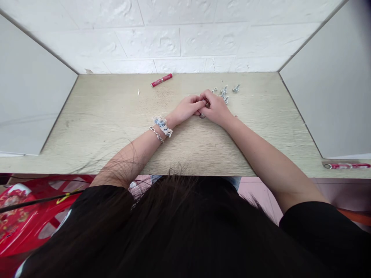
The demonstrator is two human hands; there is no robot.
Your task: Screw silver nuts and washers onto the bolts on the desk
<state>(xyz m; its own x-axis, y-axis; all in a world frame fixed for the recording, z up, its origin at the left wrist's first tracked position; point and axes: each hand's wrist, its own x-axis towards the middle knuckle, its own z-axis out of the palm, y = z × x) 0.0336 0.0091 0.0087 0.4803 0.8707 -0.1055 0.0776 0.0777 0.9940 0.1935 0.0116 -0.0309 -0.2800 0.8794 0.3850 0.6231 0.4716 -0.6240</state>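
Observation:
My left hand and my right hand meet over the middle of the table, fingers closed and touching. Between them they grip a small metal piece. Only its rounded lower edge shows below the fingers; the rest is hidden, and I cannot tell its exact kind. Just beyond my right hand lie several metal bolts, some with washers or nuts on them. One more bolt lies apart, to their right. A loose nut is beside the group, close to my right knuckles.
A red tube lies near the white brick-pattern wall, with a small white scrap to its left. Grey panels flank the table. Another red tube rests at the front right edge. A red plastic chair stands lower left.

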